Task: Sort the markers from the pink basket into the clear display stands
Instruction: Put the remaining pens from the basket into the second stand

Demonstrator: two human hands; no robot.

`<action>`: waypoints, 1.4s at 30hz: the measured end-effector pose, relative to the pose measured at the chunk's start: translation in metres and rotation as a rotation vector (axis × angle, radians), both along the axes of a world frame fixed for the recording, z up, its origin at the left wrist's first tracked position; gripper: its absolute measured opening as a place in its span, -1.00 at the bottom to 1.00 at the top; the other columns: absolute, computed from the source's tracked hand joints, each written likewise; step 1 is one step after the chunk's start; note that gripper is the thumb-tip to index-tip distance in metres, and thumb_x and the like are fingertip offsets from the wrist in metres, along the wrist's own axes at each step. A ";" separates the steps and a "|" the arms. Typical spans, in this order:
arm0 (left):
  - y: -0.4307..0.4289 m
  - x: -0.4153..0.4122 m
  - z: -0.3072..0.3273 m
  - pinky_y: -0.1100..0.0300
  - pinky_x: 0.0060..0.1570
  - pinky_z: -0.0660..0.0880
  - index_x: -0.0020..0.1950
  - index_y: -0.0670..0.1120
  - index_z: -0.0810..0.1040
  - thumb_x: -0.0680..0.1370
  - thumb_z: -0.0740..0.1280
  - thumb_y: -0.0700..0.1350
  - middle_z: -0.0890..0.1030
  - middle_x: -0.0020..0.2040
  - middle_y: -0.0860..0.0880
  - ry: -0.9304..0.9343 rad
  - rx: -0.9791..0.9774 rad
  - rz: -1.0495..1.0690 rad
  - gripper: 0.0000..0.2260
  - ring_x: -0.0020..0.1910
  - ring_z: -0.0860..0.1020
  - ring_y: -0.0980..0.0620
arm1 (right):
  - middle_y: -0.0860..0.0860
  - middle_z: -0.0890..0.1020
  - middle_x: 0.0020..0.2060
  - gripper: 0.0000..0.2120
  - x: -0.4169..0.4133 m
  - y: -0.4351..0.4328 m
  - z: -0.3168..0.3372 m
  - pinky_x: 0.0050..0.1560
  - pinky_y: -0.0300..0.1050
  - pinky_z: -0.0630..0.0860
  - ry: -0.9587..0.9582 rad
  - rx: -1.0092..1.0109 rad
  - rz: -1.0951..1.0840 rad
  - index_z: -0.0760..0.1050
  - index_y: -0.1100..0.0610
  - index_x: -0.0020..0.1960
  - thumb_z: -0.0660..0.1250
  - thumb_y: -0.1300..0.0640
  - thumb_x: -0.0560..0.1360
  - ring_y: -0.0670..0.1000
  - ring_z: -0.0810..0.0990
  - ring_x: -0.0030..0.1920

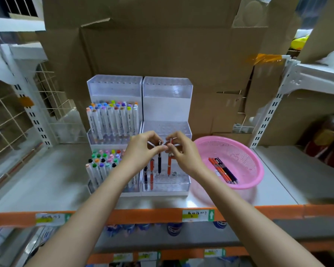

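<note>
Grey shelf (46, 180), orange front edge (143, 215), cardboard boxes (162, 45) behind, pink basket (237, 149)

Both bare forearms come up from the bottom corners and angle inward, so the hands nearly meet in the middle. The left hand (143, 149) pinches a black pen (159, 160) near its top, the right hand (183, 154) pinches an orange pen (169, 166) the same way, and the other fingers are loosely curled.

**Backdrop: stockroom shelving**

Pale grey metal shelf (46, 180) with orange front edge (143, 215) carrying white price labels (198, 215). Brown flattened cardboard boxes (162, 45) wall off the back. White slotted steel uprights (271, 110) both sides; cream wire grid panel (4, 116) left. Barred window (19, 6) top left. Dim light.
</note>
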State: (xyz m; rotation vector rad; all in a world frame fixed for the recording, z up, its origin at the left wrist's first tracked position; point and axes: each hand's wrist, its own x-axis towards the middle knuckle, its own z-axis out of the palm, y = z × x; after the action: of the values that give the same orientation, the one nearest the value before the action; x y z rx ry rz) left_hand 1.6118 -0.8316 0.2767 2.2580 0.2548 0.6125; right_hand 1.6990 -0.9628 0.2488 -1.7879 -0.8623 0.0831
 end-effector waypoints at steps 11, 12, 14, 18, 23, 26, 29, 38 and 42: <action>0.004 -0.006 -0.006 0.17 -0.09 0.60 -0.11 -0.05 0.57 0.43 0.47 -0.07 0.64 -0.19 0.06 0.031 -0.017 -0.129 -0.87 -0.20 0.62 0.17 | -0.07 0.62 -0.17 -0.89 -0.016 -0.003 -0.010 -0.08 0.00 0.65 -0.037 0.068 -0.077 0.42 0.12 0.03 0.26 0.30 0.57 -0.07 0.66 -0.12; 0.005 -0.007 -0.006 0.17 -0.09 0.60 -0.11 -0.05 0.56 0.43 0.47 -0.07 0.64 -0.19 0.05 0.025 -0.016 -0.125 -0.87 -0.20 0.62 0.17 | -0.05 0.63 -0.16 -0.89 -0.018 -0.003 -0.011 -0.09 -0.01 0.65 -0.042 0.077 -0.086 0.42 0.11 0.03 0.26 0.30 0.57 -0.08 0.66 -0.13; 0.006 -0.008 -0.007 0.16 -0.09 0.60 -0.12 -0.05 0.57 0.43 0.47 -0.07 0.64 -0.19 0.04 0.013 -0.017 -0.123 -0.87 -0.20 0.62 0.15 | 0.00 0.64 -0.15 -0.89 -0.021 -0.003 -0.011 -0.10 -0.01 0.65 -0.046 0.094 -0.100 0.41 0.11 0.02 0.25 0.30 0.58 -0.10 0.66 -0.15; 0.010 -0.010 -0.007 0.12 -0.11 0.60 -0.11 -0.09 0.58 0.42 0.48 -0.06 0.64 -0.21 0.02 -0.003 0.005 -0.122 -0.85 -0.22 0.62 0.12 | 0.02 0.64 -0.13 -0.90 -0.023 0.000 -0.012 -0.09 -0.03 0.65 -0.045 0.088 -0.108 0.42 0.12 0.02 0.25 0.29 0.58 -0.11 0.66 -0.16; 0.012 -0.011 -0.004 0.10 -0.08 0.60 -0.09 -0.11 0.59 0.43 0.49 -0.08 0.64 -0.20 0.01 0.000 0.005 -0.140 -0.84 -0.21 0.63 0.11 | -0.12 0.61 -0.19 -0.92 -0.026 0.003 -0.012 -0.08 -0.03 0.64 -0.079 0.046 -0.104 0.42 0.13 0.02 0.26 0.28 0.58 -0.13 0.66 -0.18; 0.012 -0.010 -0.005 0.08 -0.07 0.60 -0.10 -0.08 0.59 0.43 0.49 -0.08 0.65 -0.21 0.02 0.002 0.010 -0.152 -0.86 -0.21 0.63 0.12 | -0.14 0.60 -0.19 -0.91 -0.028 0.004 -0.013 -0.08 -0.01 0.64 -0.117 0.026 -0.099 0.42 0.11 0.02 0.26 0.27 0.58 -0.12 0.65 -0.16; 0.012 -0.010 -0.007 0.07 -0.07 0.60 -0.11 -0.08 0.59 0.42 0.49 -0.08 0.65 -0.21 0.03 -0.001 0.013 -0.156 -0.86 -0.21 0.63 0.13 | -0.11 0.60 -0.18 -0.91 -0.029 0.003 -0.014 -0.08 0.01 0.64 -0.134 0.015 -0.097 0.43 0.11 0.03 0.26 0.27 0.58 -0.11 0.65 -0.14; 0.019 -0.007 -0.014 0.03 -0.06 0.59 -0.13 -0.09 0.57 0.39 0.52 -0.05 0.65 -0.21 0.00 0.104 0.051 -0.197 -0.81 -0.19 0.63 0.08 | -0.03 0.62 -0.13 -0.87 -0.025 0.004 -0.013 -0.07 0.08 0.63 -0.129 0.015 -0.112 0.42 0.07 0.02 0.26 0.29 0.57 -0.03 0.65 -0.07; 0.017 -0.008 -0.018 0.11 -0.13 0.58 -0.18 -0.05 0.54 0.40 0.51 -0.06 0.62 -0.23 0.00 0.145 0.086 -0.194 -0.82 -0.21 0.60 0.05 | -0.07 0.62 -0.15 -0.85 -0.025 0.003 -0.014 -0.06 0.08 0.63 -0.138 0.015 -0.119 0.41 0.06 0.00 0.26 0.30 0.57 -0.01 0.64 -0.07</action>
State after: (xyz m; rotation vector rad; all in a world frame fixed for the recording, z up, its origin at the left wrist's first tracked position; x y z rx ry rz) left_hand 1.6039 -0.8142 0.2587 2.3780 0.0803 0.3653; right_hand 1.6744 -0.9602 0.2350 -1.8427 -0.8488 -0.1248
